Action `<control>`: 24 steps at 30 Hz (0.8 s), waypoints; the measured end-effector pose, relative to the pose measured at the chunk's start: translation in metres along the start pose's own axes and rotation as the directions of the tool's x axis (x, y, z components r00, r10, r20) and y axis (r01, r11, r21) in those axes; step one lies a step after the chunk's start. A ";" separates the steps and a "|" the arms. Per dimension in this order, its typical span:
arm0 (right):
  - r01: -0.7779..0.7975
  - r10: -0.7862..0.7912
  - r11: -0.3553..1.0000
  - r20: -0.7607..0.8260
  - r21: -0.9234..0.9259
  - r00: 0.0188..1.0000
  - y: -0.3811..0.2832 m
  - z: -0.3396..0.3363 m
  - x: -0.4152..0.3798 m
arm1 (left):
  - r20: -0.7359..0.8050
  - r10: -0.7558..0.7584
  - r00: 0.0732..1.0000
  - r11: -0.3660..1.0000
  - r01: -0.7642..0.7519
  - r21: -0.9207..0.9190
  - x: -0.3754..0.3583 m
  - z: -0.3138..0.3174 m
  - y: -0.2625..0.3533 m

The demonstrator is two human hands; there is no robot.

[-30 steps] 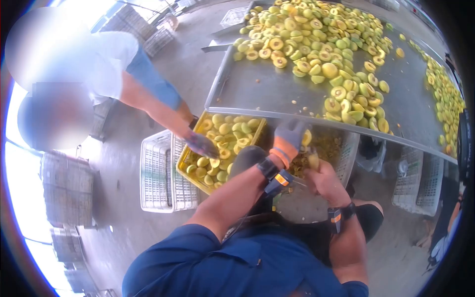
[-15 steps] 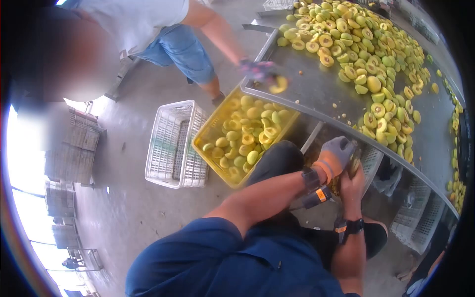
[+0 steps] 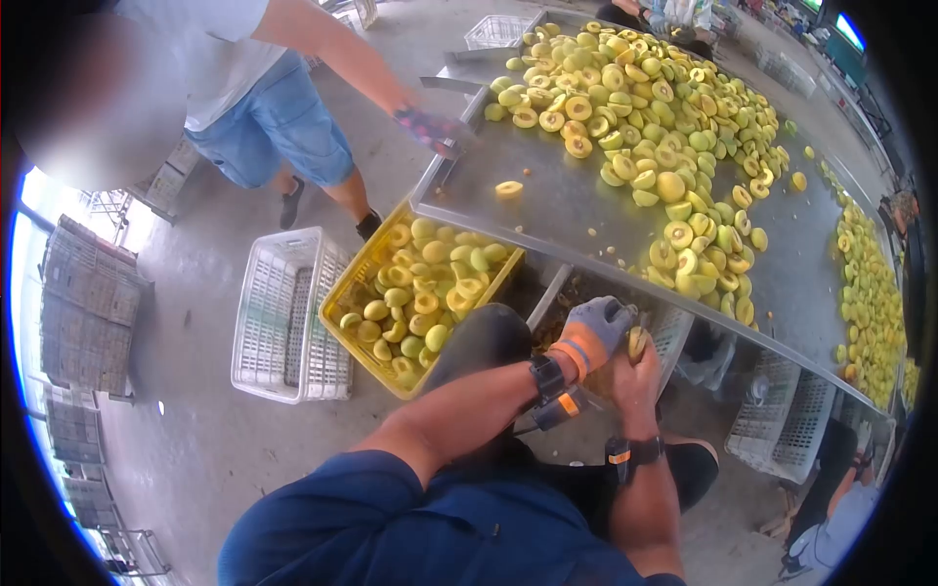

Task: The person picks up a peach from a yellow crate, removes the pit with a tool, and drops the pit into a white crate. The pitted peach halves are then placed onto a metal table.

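Note:
My left hand (image 3: 598, 327), in a grey and orange glove, is closed with its fingertips curled close to my right hand; what is in its fingers, if anything, I cannot make out. My bare right hand (image 3: 635, 376) grips a yellow-green fruit half (image 3: 636, 345) between thumb and fingers. Both hands are below the near edge of a metal table (image 3: 586, 210). Heaped on that table are many halved stone fruits (image 3: 674, 186), some with brown pits showing. By my left knee a yellow crate (image 3: 337, 337) holds more fruit halves.
White plastic crates (image 3: 256, 322) stand on the floor at left, with another white crate (image 3: 782, 410) under the table at right. A co-worker's gloved hand (image 3: 430, 132) is over the table's left corner, near a lone fruit half (image 3: 508, 190). Stacked crates (image 3: 93, 303) line the far left.
My view has shifted right. The co-worker's hand has drawn back from a fruit half, leaving it on the table. The fruit in my right hand shows more clearly beside my left fingers.

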State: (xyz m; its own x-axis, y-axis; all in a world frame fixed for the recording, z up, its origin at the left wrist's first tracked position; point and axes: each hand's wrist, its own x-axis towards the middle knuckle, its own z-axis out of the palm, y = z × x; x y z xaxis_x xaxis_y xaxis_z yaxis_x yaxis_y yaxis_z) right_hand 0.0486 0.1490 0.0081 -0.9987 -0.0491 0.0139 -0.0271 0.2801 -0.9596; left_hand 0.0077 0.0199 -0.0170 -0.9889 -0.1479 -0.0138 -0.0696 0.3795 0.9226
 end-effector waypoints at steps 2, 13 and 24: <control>0.006 -0.004 0.999 -0.033 0.041 0.999 0.003 0.001 0.002 | -0.007 0.033 0.999 0.999 -0.032 0.018 -0.002 0.000 0.003; 0.035 -0.026 0.991 -0.072 0.133 0.997 -0.009 -0.001 0.003 | 0.108 0.099 0.989 0.969 -0.120 0.214 -0.002 -0.033 0.036; -0.238 0.231 0.971 -0.153 -0.028 0.961 0.016 -0.033 0.007 | -0.085 -0.118 0.989 0.840 0.145 0.523 -0.012 -0.249 -0.014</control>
State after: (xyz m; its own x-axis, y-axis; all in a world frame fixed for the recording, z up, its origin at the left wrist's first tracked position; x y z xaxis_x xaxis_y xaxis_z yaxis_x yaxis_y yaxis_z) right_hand 0.0401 0.1850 0.0024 -0.9725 0.1641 -0.1651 0.2097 0.3102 -0.9273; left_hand 0.0534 -0.2115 0.0662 -0.9590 -0.2686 -0.0898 -0.2705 0.7746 0.5717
